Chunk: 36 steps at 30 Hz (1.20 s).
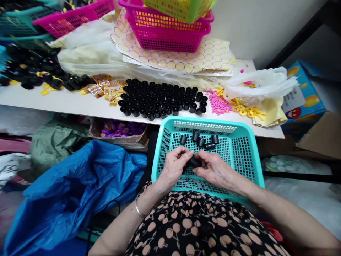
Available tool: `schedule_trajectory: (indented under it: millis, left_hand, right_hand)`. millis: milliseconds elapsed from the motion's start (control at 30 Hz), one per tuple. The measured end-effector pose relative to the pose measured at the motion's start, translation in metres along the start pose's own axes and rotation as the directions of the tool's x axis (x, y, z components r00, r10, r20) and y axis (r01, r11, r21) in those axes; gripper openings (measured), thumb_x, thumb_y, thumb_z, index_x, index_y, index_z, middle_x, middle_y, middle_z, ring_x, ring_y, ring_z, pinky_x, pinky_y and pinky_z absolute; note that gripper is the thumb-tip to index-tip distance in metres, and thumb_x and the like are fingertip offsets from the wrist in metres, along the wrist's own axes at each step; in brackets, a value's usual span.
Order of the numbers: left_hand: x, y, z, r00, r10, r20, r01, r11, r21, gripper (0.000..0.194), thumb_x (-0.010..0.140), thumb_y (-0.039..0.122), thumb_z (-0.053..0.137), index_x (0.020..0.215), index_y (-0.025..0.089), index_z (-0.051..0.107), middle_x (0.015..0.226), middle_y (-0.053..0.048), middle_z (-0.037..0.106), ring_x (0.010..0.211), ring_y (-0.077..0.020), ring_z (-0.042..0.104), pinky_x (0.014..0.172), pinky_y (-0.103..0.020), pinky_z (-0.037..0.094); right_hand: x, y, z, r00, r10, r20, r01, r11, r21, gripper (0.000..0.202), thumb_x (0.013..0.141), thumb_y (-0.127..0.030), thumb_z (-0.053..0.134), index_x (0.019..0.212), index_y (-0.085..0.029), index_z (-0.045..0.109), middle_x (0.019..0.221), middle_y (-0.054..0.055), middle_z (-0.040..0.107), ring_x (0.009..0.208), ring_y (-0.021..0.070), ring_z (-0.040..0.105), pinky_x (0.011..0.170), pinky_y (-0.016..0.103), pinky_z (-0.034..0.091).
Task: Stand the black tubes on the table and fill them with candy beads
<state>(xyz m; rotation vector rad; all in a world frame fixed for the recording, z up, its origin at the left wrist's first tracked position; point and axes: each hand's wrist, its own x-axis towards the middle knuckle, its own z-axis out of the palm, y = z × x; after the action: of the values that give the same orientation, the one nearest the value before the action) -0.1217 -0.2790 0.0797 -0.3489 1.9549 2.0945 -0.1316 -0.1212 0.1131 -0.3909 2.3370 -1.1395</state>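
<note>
While loosely curled, hands (174,164) (214,169) on cylinder (195,162)

Small-parts workshop, seemingly: bench (53,100) crowded with black cylinders (157,113), pink bits (220,103), stacked baskets (170,41).

Tabletop (55,102) softly lit; outer edges blurred, stretched.

The cylinders (201,142) are black, the basket (204,121) turquoise, the garment (191,224) cherry-patterned.
</note>
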Motion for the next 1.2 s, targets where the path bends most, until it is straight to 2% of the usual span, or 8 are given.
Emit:
schedule_trajectory:
  millis: [100, 300, 433, 533, 700, 833, 933, 1200]
  left_hand:
    - [-0.004, -0.001, 0.001, 0.998, 0.056, 0.026, -0.059, 0.987, 0.149, 0.038, 0.078, 0.049, 0.059, 0.098, 0.017, 0.067, 0.097, -0.006, 0.065, 0.092, -0.0184, 0.059, 0.085, -0.03, 0.046]
    - [-0.012, -0.006, -0.001, 0.981, 0.06, 0.183, -0.131, 0.906, 0.403, 0.077, 0.083, 0.056, 0.047, 0.144, 0.012, 0.027, 0.151, -0.013, 0.025, 0.141, -0.0262, 0.016, 0.116, -0.043, 0.013]
    - [-0.009, 0.0, -0.005, 0.971, 0.131, 0.202, -0.184, 0.945, 0.269, 0.079, 0.084, 0.054, 0.047, 0.146, 0.016, 0.018, 0.152, -0.011, 0.022, 0.139, -0.025, 0.022, 0.114, -0.041, 0.021]
    - [0.001, 0.008, -0.012, 0.979, 0.199, 0.04, -0.202, 0.966, 0.163, 0.062, 0.084, 0.05, 0.05, 0.136, 0.019, 0.038, 0.137, -0.01, 0.046, 0.124, -0.0235, 0.045, 0.101, -0.036, 0.039]
    - [0.035, 0.029, -0.024, 0.953, 0.302, 0.007, -0.27, 0.841, 0.468, 0.021, 0.078, 0.036, 0.06, 0.087, 0.017, 0.062, 0.087, -0.003, 0.061, 0.075, -0.0155, 0.055, 0.071, -0.029, 0.045]
    - [0.085, 0.058, -0.008, 0.802, 0.541, 0.255, -0.506, 0.386, 0.771, 0.014, 0.082, 0.023, 0.05, 0.086, 0.019, 0.063, 0.089, -0.006, 0.059, 0.086, -0.0197, 0.05, 0.08, -0.034, 0.04]
    - [0.126, 0.074, 0.019, 0.763, 0.479, 0.433, -0.531, 0.084, 0.843, 0.016, 0.081, 0.018, 0.049, 0.087, 0.02, 0.064, 0.099, -0.009, 0.057, 0.097, -0.0241, 0.045, 0.081, -0.037, 0.037]
    - [0.172, 0.069, 0.058, 0.828, 0.394, 0.398, -0.458, 0.067, 0.886, 0.021, 0.078, 0.022, 0.054, 0.095, 0.016, 0.063, 0.11, -0.013, 0.053, 0.109, -0.0297, 0.04, 0.088, -0.042, 0.031]
  right_hand:
    - [0.003, 0.0, 0.005, 0.999, -0.037, -0.03, 0.04, 0.994, 0.104, 0.009, 0.074, -0.016, 0.054, 0.082, -0.018, 0.051, 0.063, -0.005, 0.048, 0.056, 0.0103, 0.042, 0.051, 0.023, 0.032]
    - [0.01, -0.001, 0.007, 0.957, -0.269, -0.106, 0.27, 0.963, -0.003, 0.039, 0.074, -0.01, 0.046, 0.111, -0.02, 0.049, 0.088, 0.003, 0.06, 0.076, 0.0169, 0.054, 0.069, 0.03, 0.043]
    - [0.014, -0.01, -0.008, 0.925, -0.358, -0.124, 0.317, 0.91, -0.267, 0.037, 0.076, -0.012, 0.047, 0.113, -0.019, 0.05, 0.102, 0.009, 0.059, 0.091, 0.0225, 0.052, 0.078, 0.038, 0.044]
    - [0.03, -0.014, -0.031, 0.845, -0.408, -0.346, 0.283, 0.89, -0.357, 0.025, 0.08, -0.017, 0.05, 0.104, -0.019, 0.054, 0.102, 0.009, 0.058, 0.095, 0.0241, 0.049, 0.083, 0.041, 0.043]
    - [0.081, 0.008, -0.075, 0.692, -0.336, -0.639, 0.184, 0.938, -0.294, 0.04, 0.076, -0.022, 0.055, 0.116, -0.017, 0.053, 0.111, 0.01, 0.059, 0.103, 0.025, 0.051, 0.089, 0.041, 0.042]
    - [0.108, 0.036, -0.099, 0.738, -0.127, -0.662, -0.032, 0.975, -0.222, 0.04, 0.072, -0.026, 0.056, 0.11, -0.014, 0.057, 0.097, 0.009, 0.064, 0.088, 0.0236, 0.057, 0.078, 0.038, 0.044]
    - [0.114, 0.05, -0.109, 0.776, -0.011, -0.631, -0.202, 0.942, -0.266, 0.037, 0.069, -0.027, 0.056, 0.104, -0.015, 0.059, 0.087, 0.006, 0.064, 0.078, 0.0215, 0.056, 0.069, 0.033, 0.043]
    - [0.134, 0.055, -0.12, 0.871, -0.022, -0.492, -0.226, 0.87, -0.439, 0.029, 0.065, -0.02, 0.057, 0.092, -0.012, 0.062, 0.081, 0.007, 0.064, 0.075, 0.0193, 0.054, 0.062, 0.027, 0.038]
